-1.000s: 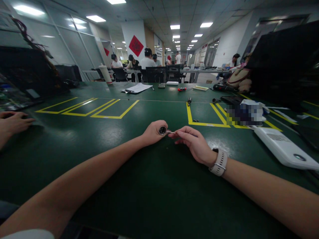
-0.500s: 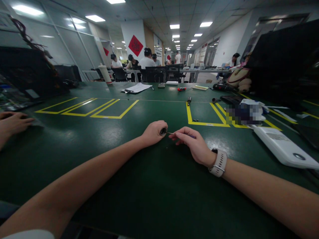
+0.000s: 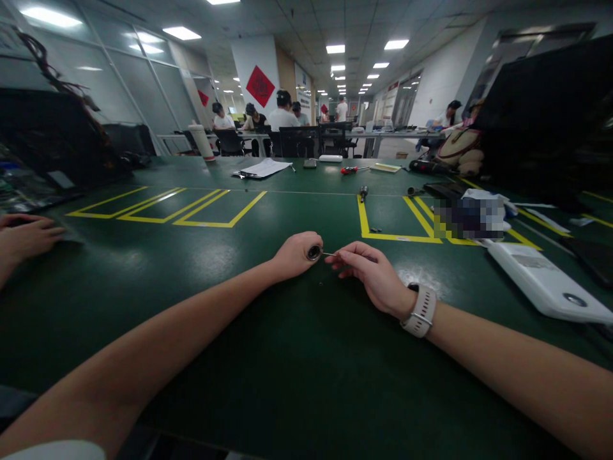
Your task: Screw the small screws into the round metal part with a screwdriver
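Observation:
My left hand (image 3: 294, 255) is wrapped round a dark metal cylinder (image 3: 314, 252), its round open end turned toward me; most of the body is hidden in the fist. Between the fingertips of my right hand (image 3: 366, 268) is a small screwdriver with a thin metal shaft (image 3: 328, 254). The shaft's tip meets the cylinder's rim on the right side; its handle is mostly covered by the fingers. Just below, a tiny ring-like part (image 3: 320, 283) lies on the green table (image 3: 306, 358).
Another person's hand (image 3: 29, 239) rests at the left edge. Beyond my hands lie a metal fitting (image 3: 363, 193), small dark pieces (image 3: 376, 230) inside yellow tape, a red screwdriver (image 3: 350, 170) and a clipboard with paper (image 3: 264, 168). A white device (image 3: 546, 281) sits at right.
The cylinder has turned slightly in my left hand. My right hand has shifted a little with the screwdriver, its tip staying by the rim.

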A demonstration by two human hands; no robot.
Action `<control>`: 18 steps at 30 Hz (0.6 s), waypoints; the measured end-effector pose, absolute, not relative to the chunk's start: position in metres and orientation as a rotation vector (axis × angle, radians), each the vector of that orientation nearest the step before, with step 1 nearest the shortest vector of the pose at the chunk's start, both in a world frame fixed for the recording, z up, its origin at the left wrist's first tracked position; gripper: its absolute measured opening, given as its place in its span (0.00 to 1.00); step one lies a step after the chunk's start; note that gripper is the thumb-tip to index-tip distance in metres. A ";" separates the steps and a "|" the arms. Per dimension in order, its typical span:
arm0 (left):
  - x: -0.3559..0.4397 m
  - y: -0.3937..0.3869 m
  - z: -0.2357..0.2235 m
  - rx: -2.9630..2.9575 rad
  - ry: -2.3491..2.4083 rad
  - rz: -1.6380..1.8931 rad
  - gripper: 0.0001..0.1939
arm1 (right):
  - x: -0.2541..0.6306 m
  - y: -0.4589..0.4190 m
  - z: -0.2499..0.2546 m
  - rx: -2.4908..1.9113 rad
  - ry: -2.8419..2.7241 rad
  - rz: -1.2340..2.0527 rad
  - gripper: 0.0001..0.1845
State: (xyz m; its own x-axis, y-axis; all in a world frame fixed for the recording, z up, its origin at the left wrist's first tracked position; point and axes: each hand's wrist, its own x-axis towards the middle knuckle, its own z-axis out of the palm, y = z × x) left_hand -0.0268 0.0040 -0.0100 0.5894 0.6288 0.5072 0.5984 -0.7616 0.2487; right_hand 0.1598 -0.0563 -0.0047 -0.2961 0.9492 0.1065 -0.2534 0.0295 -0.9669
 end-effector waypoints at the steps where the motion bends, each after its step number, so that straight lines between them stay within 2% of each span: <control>1: -0.027 0.004 -0.010 2.762 1.062 0.893 0.05 | 0.160 -0.056 -0.005 -0.800 -1.254 1.505 0.05; 18: -0.026 0.004 -0.008 2.817 1.108 0.673 0.04 | 0.161 -0.054 -0.001 -0.819 -1.081 1.526 0.05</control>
